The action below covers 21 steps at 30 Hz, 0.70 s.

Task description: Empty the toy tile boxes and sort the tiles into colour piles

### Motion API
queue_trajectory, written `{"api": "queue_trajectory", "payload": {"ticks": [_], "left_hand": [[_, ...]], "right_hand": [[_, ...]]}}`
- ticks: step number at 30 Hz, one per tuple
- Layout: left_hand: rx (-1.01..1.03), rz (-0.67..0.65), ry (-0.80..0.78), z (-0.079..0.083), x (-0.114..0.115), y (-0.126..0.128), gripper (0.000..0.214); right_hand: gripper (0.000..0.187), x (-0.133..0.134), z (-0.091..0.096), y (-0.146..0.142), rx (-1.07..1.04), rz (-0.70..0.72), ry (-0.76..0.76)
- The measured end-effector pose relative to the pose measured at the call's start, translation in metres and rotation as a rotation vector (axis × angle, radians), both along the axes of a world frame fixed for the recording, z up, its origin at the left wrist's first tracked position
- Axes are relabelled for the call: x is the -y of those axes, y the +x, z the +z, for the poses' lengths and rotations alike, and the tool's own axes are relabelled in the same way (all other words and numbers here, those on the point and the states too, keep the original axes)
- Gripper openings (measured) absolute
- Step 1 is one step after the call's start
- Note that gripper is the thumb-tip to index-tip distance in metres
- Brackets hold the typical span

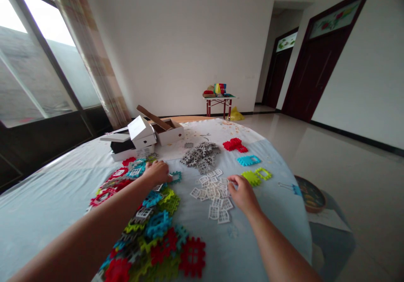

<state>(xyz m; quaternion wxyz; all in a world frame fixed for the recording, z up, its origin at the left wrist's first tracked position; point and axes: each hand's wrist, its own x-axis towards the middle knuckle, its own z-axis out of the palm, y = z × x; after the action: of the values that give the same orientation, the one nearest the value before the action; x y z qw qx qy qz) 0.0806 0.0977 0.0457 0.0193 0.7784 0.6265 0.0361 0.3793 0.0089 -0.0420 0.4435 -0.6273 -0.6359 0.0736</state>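
A mixed pile of red, blue, lime-green, grey and white toothed plastic building pieces [158,225] spreads across the left half of the table. My left hand [158,172] reaches onto its far edge with fingers curled down; what lies under the fingertips is hidden. A blue square frame piece [176,176] is right beside its thumb. White plastic window pieces [214,195] lie in a loose heap at the middle. At that heap's right edge, my right hand [242,192] has its thumb and fingers drawn together by a white window piece [224,181].
Sorted groups lie farther off: grey pieces [202,153], red pieces [234,144], blue pieces [249,160] and lime-green pieces [252,178]. Opened white boxes [170,134] stand at the back left. The round table's edge [301,206] curves past my right arm, with a stool [311,193] beyond.
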Motion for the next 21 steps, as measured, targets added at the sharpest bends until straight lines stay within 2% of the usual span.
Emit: {"api": "queue_trajectory", "payload": {"ticks": [3,8,13,18,21], "left_hand": [[0.161,0.025,0.021,0.006,0.001,-0.008,0.033],[0.521,0.05,-0.042,0.02,0.006,-0.019,0.057],[0.773,-0.002,-0.09,0.02,0.01,0.004,0.071],[0.816,-0.133,-0.112,0.013,0.02,0.039,0.075],[0.739,-0.219,-0.12,0.015,0.05,0.049,0.054]], "right_hand": [[0.019,0.001,0.001,0.0,-0.004,-0.001,0.002],[0.02,0.003,0.005,-0.001,-0.002,-0.006,-0.008],[0.02,0.003,0.006,-0.001,-0.004,-0.01,-0.013],[0.021,0.004,0.007,0.001,-0.007,-0.016,-0.024],[0.022,0.004,0.007,0.001,-0.002,-0.021,-0.029]]}}
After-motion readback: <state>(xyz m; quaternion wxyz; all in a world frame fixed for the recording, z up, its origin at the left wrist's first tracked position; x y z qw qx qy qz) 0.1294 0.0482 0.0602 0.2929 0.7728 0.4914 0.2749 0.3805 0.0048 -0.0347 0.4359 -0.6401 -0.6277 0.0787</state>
